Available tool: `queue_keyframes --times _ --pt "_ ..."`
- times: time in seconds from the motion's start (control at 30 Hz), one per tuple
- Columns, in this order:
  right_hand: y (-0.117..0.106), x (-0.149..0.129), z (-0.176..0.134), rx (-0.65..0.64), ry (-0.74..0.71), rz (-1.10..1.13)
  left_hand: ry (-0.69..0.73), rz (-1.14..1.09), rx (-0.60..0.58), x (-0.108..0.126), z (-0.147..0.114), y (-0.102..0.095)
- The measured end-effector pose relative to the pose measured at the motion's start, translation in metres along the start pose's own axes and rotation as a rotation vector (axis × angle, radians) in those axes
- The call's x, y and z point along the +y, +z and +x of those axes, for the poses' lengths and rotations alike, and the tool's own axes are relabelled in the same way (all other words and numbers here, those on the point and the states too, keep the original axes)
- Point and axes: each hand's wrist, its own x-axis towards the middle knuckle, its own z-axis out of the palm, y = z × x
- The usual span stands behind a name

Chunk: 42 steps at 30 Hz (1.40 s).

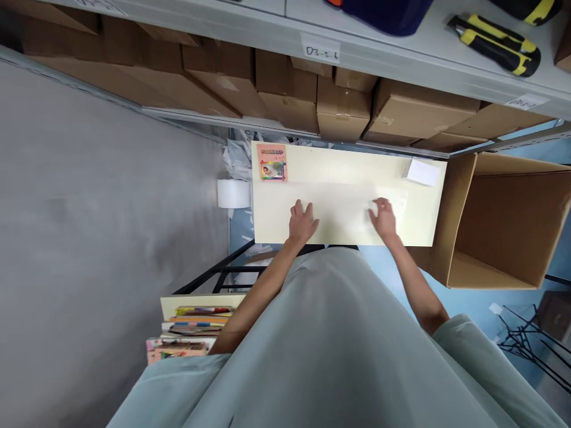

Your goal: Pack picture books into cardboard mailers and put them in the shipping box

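On the cream tabletop point(343, 163) lies a thin, pale, partly see-through sheet point(339, 205); its edges are faint and I cannot tell what it is made of. My left hand point(303, 222) rests on the sheet's left part, fingers spread. Over its right part is my right hand point(384, 220), slightly blurred, with thumb and fingers apart and nothing visible between them. A pink booklet point(272, 162) with a rainbow-framed picture lies at the table's far left corner. Toward the far right corner sits a small white stack or box point(423, 172).
Cardboard boxes point(343, 107) line the shelf behind the table. A yellow-black utility knife point(497, 44) lies on the upper shelf. A large open carton point(504, 220) stands right; a white roll point(234, 194) is at left. Several booklets point(198, 321) lie near my left arm.
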Motion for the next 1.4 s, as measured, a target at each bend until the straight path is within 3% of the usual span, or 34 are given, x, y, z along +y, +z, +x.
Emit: queue_keyframes --times 0.13,0.23,0.4,0.47,0.6,0.67,0.77,0.87,1.03,1.13,1.27,1.4 --pt "0.06 -0.093 -0.006 -0.22 -0.288 -0.032 0.043 -0.046 -0.024 -0.008 -0.002 -0.007" --pt "0.09 -0.138 -0.002 -0.339 -0.398 -0.089 0.102 -0.101 -0.051 -0.023 -0.002 -0.018" --pt "0.106 -0.165 0.006 -0.359 -0.303 -0.203 0.213 -0.247 -0.1 -0.056 0.008 -0.042" --pt "0.108 -0.178 0.011 -0.335 -0.247 -0.216 0.207 -0.33 -0.051 -0.073 0.019 -0.055" --pt "0.117 -0.228 0.039 -0.265 -0.294 -0.125 0.003 -0.384 0.236 -0.11 0.055 -0.088" --pt "0.126 -0.26 0.06 -0.268 -0.356 -0.066 -0.114 -0.38 0.301 -0.126 0.079 -0.102" --pt "0.142 -0.3 0.087 -0.353 -0.345 -0.084 -0.239 -0.405 0.27 -0.139 0.114 -0.117" --pt "0.153 -0.323 0.1 -0.387 -0.249 -0.121 -0.344 -0.455 0.194 -0.139 0.139 -0.125" --pt "0.153 -0.32 0.11 -0.373 -0.112 0.06 -0.261 -0.46 0.193 -0.121 0.155 -0.142" --pt "0.141 -0.296 0.116 -0.238 -0.027 0.245 -0.133 -0.47 0.25 -0.099 0.148 -0.152" --pt "0.112 -0.233 0.105 0.028 0.081 0.625 0.072 -0.551 0.25 -0.057 0.121 -0.147" --pt "0.075 -0.151 0.06 0.091 -0.022 0.915 0.192 -0.714 0.086 -0.005 0.08 -0.107"
